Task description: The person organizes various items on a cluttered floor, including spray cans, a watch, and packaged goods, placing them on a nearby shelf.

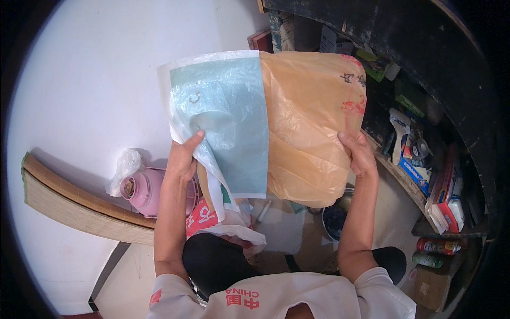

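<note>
My left hand (185, 157) grips the near left edge of a glossy teal and white plastic sheet (235, 147), with the thumb on top. That edge curls over, and tan, white and green layers show beneath it. An orange-tan plastic bag (305, 99) printed with red and black characters extends from the teal sheet to the right. My right hand (360, 153) pinches the bag's right edge, thumb uppermost. Both are held up flat and spread between my hands. Whether the teal sheet and the bag are joined cannot be told.
On the left lie a pink thermos flask (147, 189), a crumpled white plastic bag (131, 165) and a rigid mat-like panel (87, 199). A dark wooden shelf (398, 187) at right holds a wide brush (398, 123) and a tape roll (420, 148). Below stand a round basin (334, 223) and a spray can (438, 246).
</note>
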The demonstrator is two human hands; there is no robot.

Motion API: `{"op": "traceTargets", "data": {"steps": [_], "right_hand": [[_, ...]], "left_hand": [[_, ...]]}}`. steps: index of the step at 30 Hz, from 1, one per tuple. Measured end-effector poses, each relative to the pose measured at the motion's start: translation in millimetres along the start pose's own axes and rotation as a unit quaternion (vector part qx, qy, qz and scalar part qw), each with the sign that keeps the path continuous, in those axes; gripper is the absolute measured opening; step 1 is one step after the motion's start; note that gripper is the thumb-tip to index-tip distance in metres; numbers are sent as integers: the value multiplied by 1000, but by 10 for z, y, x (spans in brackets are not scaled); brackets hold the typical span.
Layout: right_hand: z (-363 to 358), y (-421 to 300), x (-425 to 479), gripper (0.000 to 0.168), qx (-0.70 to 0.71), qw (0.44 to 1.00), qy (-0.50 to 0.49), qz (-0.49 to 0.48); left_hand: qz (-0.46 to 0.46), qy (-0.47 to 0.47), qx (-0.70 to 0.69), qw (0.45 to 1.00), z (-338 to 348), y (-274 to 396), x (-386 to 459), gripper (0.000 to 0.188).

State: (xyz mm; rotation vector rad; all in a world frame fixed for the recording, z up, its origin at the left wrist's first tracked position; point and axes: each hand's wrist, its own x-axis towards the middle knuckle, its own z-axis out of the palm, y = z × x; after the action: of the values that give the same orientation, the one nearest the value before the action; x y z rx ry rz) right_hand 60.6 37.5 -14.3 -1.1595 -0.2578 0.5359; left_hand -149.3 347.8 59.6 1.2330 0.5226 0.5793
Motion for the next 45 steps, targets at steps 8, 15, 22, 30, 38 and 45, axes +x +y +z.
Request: {"op": "traceTargets", "data": {"steps": [8,15,22,30,38,45], "right_hand": [[246,131,-18,36,-52,998,-46,-7],[985,639,-145,34,-94,991,-63,-66],[1261,608,-308,60,-36,987,-136,-73],[1249,481,-352,70,9,986,-152,-65],[1131,507,-315,42,26,996,-80,-26],[917,470,-232,37,-9,996,-88,2]], "left_hand": [[2,60,150,987,259,-51,-88,47],[94,-27,335,937,563,-350,-182,34],[126,-128,397,900,894,-381,-356,72],[221,-254,428,839,875,-437,-304,79],[122,-170,279,937,915,-493,-391,77],[17,-149,372,916,683,-177,-256,37]]}}
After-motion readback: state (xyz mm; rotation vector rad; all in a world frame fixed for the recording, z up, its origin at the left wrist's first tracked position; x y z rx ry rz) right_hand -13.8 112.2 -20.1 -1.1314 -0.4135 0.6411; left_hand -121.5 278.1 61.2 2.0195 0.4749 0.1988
